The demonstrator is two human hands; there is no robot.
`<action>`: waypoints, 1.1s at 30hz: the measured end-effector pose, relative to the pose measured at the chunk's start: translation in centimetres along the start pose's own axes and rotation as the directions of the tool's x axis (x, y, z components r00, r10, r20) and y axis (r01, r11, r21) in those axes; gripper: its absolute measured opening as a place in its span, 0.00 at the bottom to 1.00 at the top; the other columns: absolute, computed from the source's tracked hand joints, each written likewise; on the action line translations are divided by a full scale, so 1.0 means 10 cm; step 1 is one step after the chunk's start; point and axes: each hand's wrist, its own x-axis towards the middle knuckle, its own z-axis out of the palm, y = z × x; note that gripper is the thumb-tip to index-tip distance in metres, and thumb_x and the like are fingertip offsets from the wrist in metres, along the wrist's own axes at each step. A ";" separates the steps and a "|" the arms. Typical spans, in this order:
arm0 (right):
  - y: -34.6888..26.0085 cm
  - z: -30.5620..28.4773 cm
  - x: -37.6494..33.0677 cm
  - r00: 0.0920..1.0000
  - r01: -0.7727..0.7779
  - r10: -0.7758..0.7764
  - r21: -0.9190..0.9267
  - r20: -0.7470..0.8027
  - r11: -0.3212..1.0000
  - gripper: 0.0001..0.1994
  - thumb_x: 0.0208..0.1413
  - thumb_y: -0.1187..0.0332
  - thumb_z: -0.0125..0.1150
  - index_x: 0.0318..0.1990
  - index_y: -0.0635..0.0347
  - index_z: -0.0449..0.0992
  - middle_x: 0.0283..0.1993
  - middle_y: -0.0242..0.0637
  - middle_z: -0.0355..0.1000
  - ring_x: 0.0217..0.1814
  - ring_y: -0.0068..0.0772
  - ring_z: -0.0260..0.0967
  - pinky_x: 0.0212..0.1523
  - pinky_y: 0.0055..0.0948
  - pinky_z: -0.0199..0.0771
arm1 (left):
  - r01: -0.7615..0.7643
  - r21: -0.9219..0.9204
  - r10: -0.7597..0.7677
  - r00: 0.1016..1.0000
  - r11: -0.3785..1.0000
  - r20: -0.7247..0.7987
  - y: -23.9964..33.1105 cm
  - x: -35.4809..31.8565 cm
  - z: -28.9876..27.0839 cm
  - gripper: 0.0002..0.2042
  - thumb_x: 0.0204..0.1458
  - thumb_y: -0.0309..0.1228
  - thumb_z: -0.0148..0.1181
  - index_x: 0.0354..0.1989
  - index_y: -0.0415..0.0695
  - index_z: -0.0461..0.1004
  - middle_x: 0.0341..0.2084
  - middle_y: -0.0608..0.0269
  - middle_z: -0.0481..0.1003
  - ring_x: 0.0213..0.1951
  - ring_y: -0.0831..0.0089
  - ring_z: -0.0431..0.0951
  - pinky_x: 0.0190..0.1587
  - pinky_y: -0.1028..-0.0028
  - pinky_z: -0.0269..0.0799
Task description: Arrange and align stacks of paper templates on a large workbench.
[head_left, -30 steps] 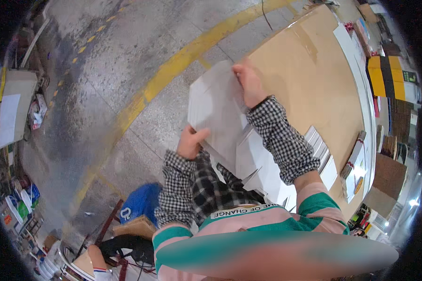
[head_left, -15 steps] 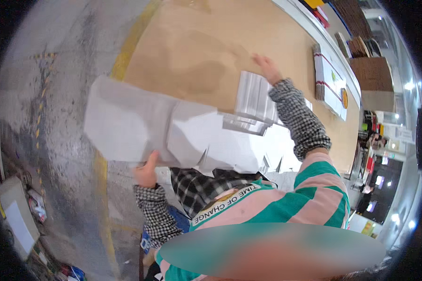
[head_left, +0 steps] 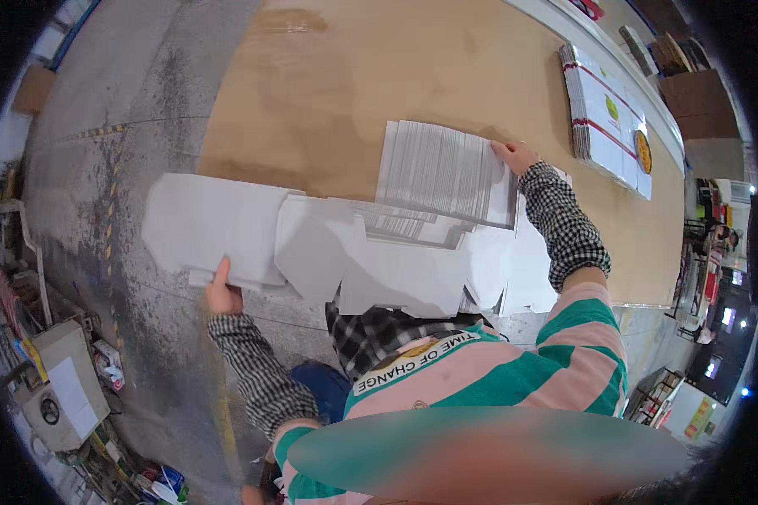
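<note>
Gripping wht card (head_left: 215, 229) w/ L hand (head_left: 224, 295), R hand (head_left: 520, 157) touching fanned stack (head_left: 443, 172), grip unclear.

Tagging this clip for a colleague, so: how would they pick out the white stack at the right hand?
Find the tan tabletop. Near its middle, the right hand touches the right end of the white card stack. Its many close, parallel edges set it apart from the smooth white sheets by the left hand and the red-strapped bundle farther right.
</note>
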 end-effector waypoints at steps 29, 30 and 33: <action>-0.84 -0.64 -1.10 0.785 0.620 -0.517 0.411 -0.343 0.668 0.10 0.51 0.68 0.55 0.34 0.66 0.75 0.33 0.39 0.72 0.37 0.26 0.67 0.41 0.26 0.65 | 0.089 0.495 -0.035 0.993 0.865 -0.117 0.28 -0.30 0.32 0.17 0.46 0.31 0.59 0.42 0.33 0.70 0.42 0.56 0.71 0.42 0.67 0.71 0.47 0.72 0.64; -0.86 -0.65 -1.03 0.851 0.522 -0.393 0.489 -0.348 0.699 0.10 0.51 0.68 0.54 0.35 0.66 0.74 0.32 0.39 0.72 0.37 0.25 0.67 0.40 0.25 0.65 | 0.101 0.501 -0.043 0.991 0.860 -0.127 0.26 -0.40 0.32 0.17 0.46 0.31 0.59 0.42 0.33 0.70 0.42 0.56 0.71 0.42 0.67 0.71 0.47 0.72 0.64; -0.94 -0.27 -0.32 0.916 0.397 -0.288 0.524 -0.280 0.754 0.17 0.55 0.60 0.48 0.36 0.68 0.74 0.31 0.41 0.72 0.36 0.28 0.68 0.41 0.25 0.65 | -0.277 0.596 0.270 0.957 0.754 0.104 0.23 -0.53 0.43 0.17 0.47 0.32 0.58 0.42 0.32 0.70 0.41 0.55 0.72 0.43 0.67 0.71 0.47 0.72 0.63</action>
